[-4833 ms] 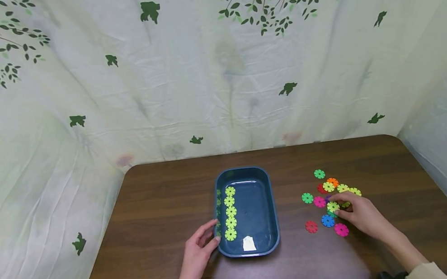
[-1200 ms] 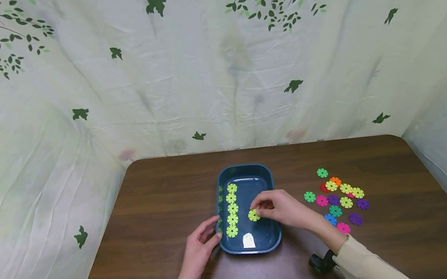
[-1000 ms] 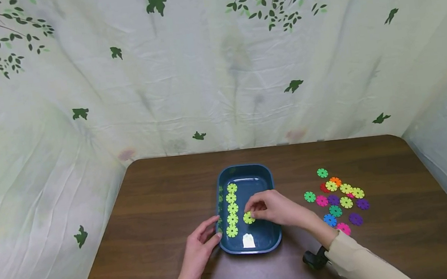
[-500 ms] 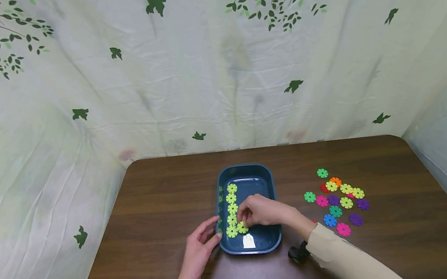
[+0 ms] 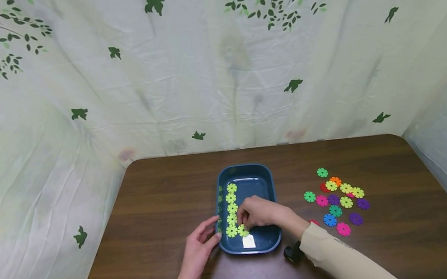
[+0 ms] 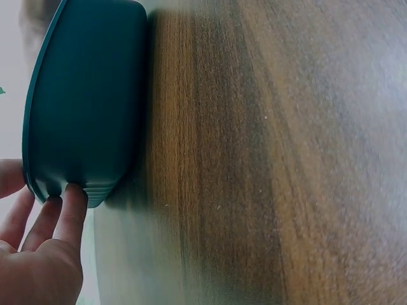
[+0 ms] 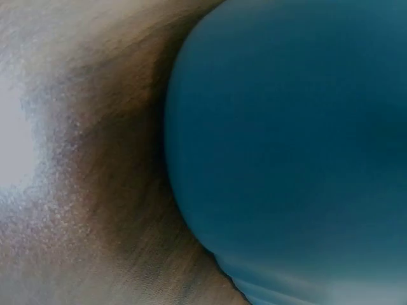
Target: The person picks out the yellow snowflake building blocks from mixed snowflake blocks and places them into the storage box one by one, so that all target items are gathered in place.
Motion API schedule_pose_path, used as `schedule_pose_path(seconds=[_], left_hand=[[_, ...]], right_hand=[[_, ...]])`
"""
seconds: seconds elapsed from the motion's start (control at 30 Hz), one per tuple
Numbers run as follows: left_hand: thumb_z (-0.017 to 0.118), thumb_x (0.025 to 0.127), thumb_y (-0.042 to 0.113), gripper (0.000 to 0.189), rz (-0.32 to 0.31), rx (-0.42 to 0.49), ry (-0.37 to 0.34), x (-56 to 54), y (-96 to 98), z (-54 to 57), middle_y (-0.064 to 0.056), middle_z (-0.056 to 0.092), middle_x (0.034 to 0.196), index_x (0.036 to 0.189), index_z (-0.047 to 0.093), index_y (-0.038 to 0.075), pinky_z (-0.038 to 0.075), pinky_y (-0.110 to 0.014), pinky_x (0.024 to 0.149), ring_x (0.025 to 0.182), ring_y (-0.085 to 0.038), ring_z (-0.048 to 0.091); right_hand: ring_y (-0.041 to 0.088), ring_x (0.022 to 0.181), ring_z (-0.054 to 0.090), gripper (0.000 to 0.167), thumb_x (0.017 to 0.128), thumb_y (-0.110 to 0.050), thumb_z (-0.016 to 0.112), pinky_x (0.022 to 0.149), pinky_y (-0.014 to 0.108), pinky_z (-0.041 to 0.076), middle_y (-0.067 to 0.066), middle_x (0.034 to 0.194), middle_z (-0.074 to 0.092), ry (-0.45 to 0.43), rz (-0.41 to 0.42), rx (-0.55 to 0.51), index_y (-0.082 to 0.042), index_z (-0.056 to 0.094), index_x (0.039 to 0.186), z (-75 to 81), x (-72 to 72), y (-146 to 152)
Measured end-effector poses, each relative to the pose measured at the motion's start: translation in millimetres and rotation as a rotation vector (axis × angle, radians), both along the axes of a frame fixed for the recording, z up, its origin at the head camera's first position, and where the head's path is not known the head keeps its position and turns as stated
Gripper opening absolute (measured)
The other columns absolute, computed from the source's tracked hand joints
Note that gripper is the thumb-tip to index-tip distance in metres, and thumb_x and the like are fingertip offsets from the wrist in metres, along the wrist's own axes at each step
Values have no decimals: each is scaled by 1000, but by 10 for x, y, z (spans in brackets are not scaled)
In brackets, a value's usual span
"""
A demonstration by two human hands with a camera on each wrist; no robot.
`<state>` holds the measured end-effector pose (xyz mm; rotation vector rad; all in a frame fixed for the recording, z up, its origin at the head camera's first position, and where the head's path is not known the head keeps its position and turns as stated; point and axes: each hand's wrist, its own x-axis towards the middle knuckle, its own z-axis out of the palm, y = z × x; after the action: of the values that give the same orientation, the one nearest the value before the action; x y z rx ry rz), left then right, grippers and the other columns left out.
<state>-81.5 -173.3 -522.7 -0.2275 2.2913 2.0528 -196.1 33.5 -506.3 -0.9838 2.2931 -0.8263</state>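
A blue tray [image 5: 265, 247] stands on the table, with a column of several yellow-green interlocking discs [image 5: 231, 208] along its left side. My left hand [image 5: 199, 247] grips its left rim; the left wrist view has the thumb over the rim and fingertips [image 6: 74, 194] against the outer wall [image 6: 89, 95]. Inside the tray my right hand [image 5: 259, 211] bends over one more yellow-green disc [image 5: 243, 231], pinching it beside the column's near end. Its fingertips partly hide this disc. The right wrist view shows only the tray's outside [image 7: 273, 140] and the tabletop.
Right of the tray, loose discs in several colours lie scattered, among them a blue one [image 5: 329, 220], a pink one [image 5: 343, 229] and a green one [image 5: 322, 172]. Some overlap. A black wrist camera [image 5: 293, 253] hangs by the right sleeve [image 5: 338, 254]. Patterned cloth [image 5: 216, 67] closes off the back.
My right hand has carried a yellow-green disc from the pile leftward into the tray, then down beside the column's near end. My left hand has stayed at the rim.
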Motion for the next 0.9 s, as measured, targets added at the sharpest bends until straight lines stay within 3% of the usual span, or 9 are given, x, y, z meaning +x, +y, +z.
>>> schedule_pose_path(seconds=[0.47,0.7,0.9], left_hand=[[69,87,1,43,7,1,-20,6,-4,-20,-10,57,135,129,64,10,49,-25,87,120,-31,55],[70,86,2,43,8,1,-17,6,0,-17,-9,58,134,128,65,10,49,-26,88,119,-30,56],[69,87,1,43,10,-5,-15,-3,3,-21,-9,58,134,129,64,10,49,-25,87,119,-30,56]], right_hand=[[4,65,57,13,80,-4,79,63,22,49,-9,72,66,-35,-1,1,-15,77,88,1,-17,-3],[6,70,61,13,84,-3,75,68,23,51,-5,81,70,-101,-5,-81,-10,75,96,120,-82,54],[7,74,61,12,90,-11,72,71,25,52,-12,83,67,-42,-43,-142,-11,74,102,215,-85,178]])
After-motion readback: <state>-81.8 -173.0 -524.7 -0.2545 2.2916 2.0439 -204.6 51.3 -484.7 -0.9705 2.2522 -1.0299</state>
